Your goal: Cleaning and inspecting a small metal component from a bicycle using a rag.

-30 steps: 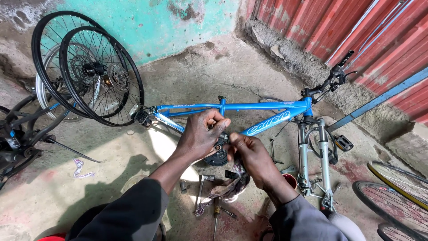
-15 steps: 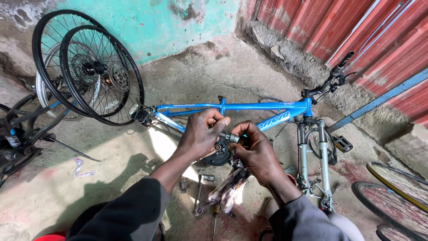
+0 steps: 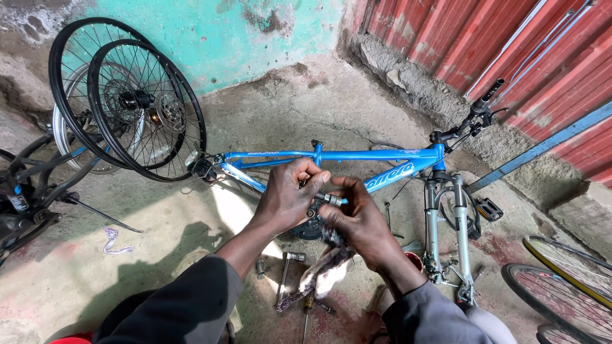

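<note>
Small metal part: short, cylindrical, silver-grey with a dark end, looks like an axle or spindle piece; exact type not clear. Lies roughly level, held up off the floor, in front of the blue bike frame's down tube. Left hand pinches its left end with curled fingers. Right hand grips its right end and also holds a dirty rag. Rag is dark, grease-stained with paler patches, bunched in the palm, loose tail hanging down toward the floor.
</note>
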